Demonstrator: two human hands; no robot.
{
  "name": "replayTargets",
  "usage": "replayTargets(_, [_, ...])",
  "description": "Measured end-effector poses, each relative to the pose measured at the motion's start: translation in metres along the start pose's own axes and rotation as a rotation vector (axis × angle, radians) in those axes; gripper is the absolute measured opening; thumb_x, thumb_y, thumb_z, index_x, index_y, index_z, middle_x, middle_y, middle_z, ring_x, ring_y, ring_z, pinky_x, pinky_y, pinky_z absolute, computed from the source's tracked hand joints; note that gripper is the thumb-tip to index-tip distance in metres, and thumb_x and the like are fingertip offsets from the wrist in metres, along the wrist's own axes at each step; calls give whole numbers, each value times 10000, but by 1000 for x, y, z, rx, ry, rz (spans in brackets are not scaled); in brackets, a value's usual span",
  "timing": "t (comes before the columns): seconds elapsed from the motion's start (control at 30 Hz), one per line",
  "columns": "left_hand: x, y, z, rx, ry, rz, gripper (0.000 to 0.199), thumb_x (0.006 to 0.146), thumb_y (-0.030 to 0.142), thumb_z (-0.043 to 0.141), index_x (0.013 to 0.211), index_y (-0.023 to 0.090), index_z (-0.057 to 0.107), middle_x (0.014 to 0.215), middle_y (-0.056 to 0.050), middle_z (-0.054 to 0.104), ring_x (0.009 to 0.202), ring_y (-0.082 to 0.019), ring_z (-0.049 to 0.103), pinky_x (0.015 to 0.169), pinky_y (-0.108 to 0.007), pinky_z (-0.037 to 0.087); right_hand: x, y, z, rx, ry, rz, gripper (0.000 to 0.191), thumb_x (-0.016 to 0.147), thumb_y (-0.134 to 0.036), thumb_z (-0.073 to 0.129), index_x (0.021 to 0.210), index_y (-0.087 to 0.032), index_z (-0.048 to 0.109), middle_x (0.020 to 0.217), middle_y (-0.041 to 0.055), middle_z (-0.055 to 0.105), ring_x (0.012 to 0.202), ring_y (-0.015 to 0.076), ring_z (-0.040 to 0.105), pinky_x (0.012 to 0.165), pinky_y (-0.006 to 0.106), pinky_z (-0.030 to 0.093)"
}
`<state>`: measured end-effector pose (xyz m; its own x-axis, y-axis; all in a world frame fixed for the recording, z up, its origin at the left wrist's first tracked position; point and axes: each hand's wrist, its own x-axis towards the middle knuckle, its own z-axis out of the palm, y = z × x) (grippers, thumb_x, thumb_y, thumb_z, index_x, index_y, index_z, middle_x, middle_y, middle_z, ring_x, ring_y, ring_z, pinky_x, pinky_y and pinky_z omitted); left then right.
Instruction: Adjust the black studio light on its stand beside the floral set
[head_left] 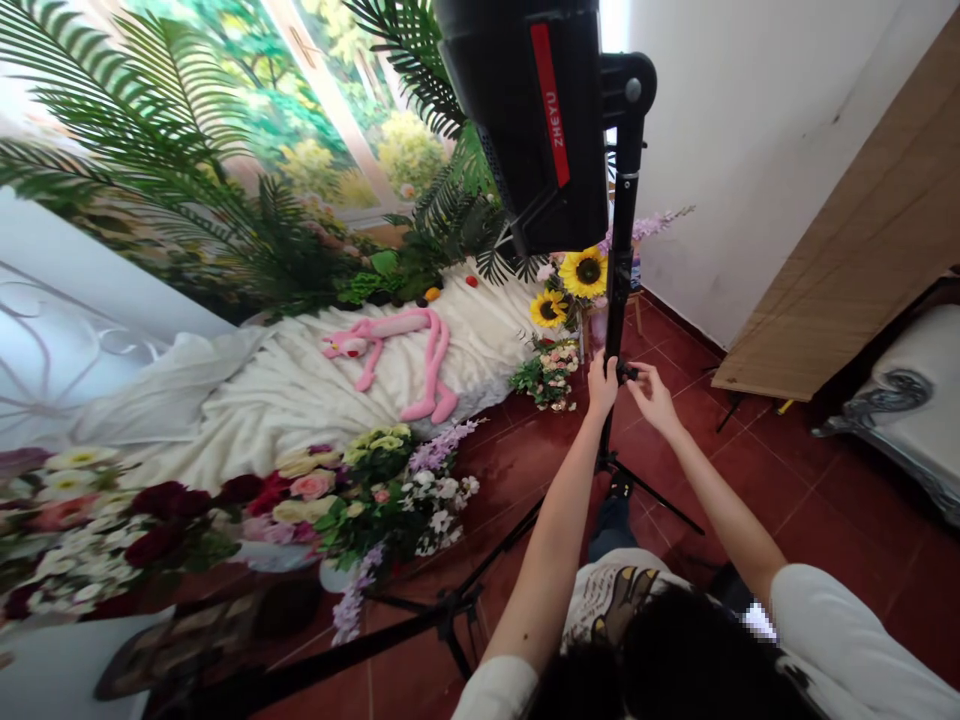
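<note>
My left hand (602, 383) is wrapped round the black pole of a light stand (619, 270). On the pole's right side, my right hand (651, 396) has its fingers closed on a small black knob (627, 372). A black studio light (529, 120) with a red label sits on top of the stand, tilted and close to the camera. The stand's tripod legs (660, 497) spread on the floor below my hands. Sunflowers (583, 272) show just behind the pole.
A pink plush toy (397, 325) lies on a white draped cloth (300, 385) at left. Flower arrangements (375, 480) line its front. Another black stand (450, 605) is at lower left. A brown board (840, 220) leans at right beside a silver-framed sofa (915, 400). Red tiles (780, 490) cover the floor.
</note>
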<state>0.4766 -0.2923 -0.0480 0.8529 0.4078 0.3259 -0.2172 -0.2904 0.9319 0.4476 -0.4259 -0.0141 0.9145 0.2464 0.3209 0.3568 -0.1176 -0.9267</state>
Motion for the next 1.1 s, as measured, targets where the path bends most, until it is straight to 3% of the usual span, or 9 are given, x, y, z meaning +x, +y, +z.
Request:
replayTargets(0.13, [0, 0, -1, 4, -8, -4, 563, 975, 604, 367, 1277, 187, 596, 1221, -137, 681, 1192, -228, 619, 1092, -407, 445, 8, 13, 9, 99, 115, 106, 434, 852, -508, 620, 1186, -252, 516, 857, 12, 667, 725, 177, 695, 739, 347, 596])
replayTargets(0.27, [1, -1, -1, 22, -11, 10, 594, 978, 606, 352, 1297, 159, 580, 1273, -158, 659, 1221, -235, 603, 1111, -409, 428, 24, 19, 12, 159, 170, 188, 437, 817, -554, 631, 1094, -239, 508, 681, -60, 612, 519, 128, 602, 530, 257, 538])
replayTargets(0.4, [1, -2, -1, 16, -14, 22, 624, 970, 632, 333, 1288, 157, 583, 1270, -164, 657, 1205, -233, 609, 1101, -411, 434, 35, 10, 14, 326, 188, 426, 270, 852, -399, 636, 1030, -240, 509, 628, -68, 625, 416, 101, 554, 409, 201, 474])
replayTargets(0.53, [2, -2, -1, 1, -18, 15, 617, 962, 647, 335, 1267, 178, 596, 1261, -152, 659, 1200, -223, 614, 1091, -404, 442, 40, -2, 12, 668, 174, 777, 19, 892, -203, 553, 877, -193, 548, 566, -19, 625, 408, 87, 559, 441, 178, 520])
replayTargets(0.67, [2, -2, -2, 3, -32, 3, 583, 969, 624, 357, 1275, 186, 591, 1251, -142, 663, 1191, -220, 616, 1089, -406, 441, 42, -8, 9, 885, 90, 901, 149, 845, -109, 568, 726, -189, 529, 520, -10, 585, 395, 86, 538, 442, 174, 536])
replayTargets(0.83, [2, -2, -3, 2, -37, 16, 585, 968, 627, 359, 1284, 189, 583, 1239, -136, 663, 1194, -217, 609, 1083, -390, 443, 30, -3, 12, 715, 181, 749, 76, 871, -207, 603, 801, -195, 573, 633, -2, 655, 512, 101, 627, 563, 214, 590])
replayTargets(0.97, [1, -2, -3, -14, -46, 36, 584, 971, 621, 354, 1288, 183, 576, 1242, -143, 661, 1203, -227, 604, 1088, -405, 440, 14, 1, 10, 291, 269, 339, 226, 804, -408, 699, 850, -218, 586, 859, 34, 708, 784, 177, 699, 733, 327, 613])
replayTargets(1.03, [1, -1, -4, -16, -57, 33, 575, 978, 611, 340, 1284, 185, 575, 1245, -143, 662, 1194, -226, 610, 1086, -412, 444, 8, 0, 5, 93, 237, 122, 276, 788, -461, 706, 877, -216, 615, 930, 60, 707, 872, 204, 689, 817, 357, 593])
replayTargets(1.1, [0, 0, -4, -15, -69, 20, 571, 980, 612, 334, 1282, 191, 575, 1248, -138, 662, 1179, -217, 620, 1078, -402, 452, 5, -3, 1, -43, 183, -4, 284, 820, -471, 676, 934, -213, 646, 977, 77, 707, 890, 212, 678, 842, 361, 570])
